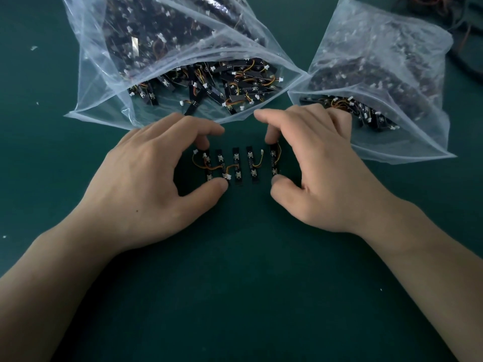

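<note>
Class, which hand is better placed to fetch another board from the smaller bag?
Right: the right hand lies at the mouth of the smaller bag; the left hand is farther off, across the row of boards.

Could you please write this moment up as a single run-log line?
left hand: pinches leftmost strip | right hand: pinches rightmost strip | five strips in row on green mat | two clear bags behind

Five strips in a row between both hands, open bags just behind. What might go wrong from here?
1. Orange wires loop across the left strips; squeezing the row together may snag them and skew it.
2. The left grip and right grip pinch the leftmost strip and rightmost strip; the middle ones may drift.
3. The open bag lies close behind; loose parts may spill in.
</note>
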A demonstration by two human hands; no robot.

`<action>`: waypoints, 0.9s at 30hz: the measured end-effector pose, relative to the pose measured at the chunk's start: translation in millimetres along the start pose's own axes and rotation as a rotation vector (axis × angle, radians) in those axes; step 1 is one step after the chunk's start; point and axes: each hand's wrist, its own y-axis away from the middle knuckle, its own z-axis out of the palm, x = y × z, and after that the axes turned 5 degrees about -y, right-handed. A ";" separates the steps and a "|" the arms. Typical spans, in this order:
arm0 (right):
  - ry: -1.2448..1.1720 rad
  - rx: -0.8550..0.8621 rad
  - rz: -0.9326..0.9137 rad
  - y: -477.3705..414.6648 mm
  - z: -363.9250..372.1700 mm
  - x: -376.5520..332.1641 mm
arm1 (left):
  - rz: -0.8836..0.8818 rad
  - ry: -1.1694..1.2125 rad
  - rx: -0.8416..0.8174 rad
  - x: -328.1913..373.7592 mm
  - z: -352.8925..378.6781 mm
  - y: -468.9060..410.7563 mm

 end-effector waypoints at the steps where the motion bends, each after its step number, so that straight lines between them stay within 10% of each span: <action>1: -0.007 -0.003 0.000 -0.2 -0.2 0.2 | 0.002 -0.001 0.001 0.0 -0.2 -0.1; 16: -0.144 0.018 -0.030 1.7 -0.7 1.4 | 0.013 -0.003 0.022 0.9 -0.1 -0.5; 27: -0.196 0.059 -0.028 0.4 1.9 2.8 | -0.006 0.012 0.370 5.2 7.2 -15.5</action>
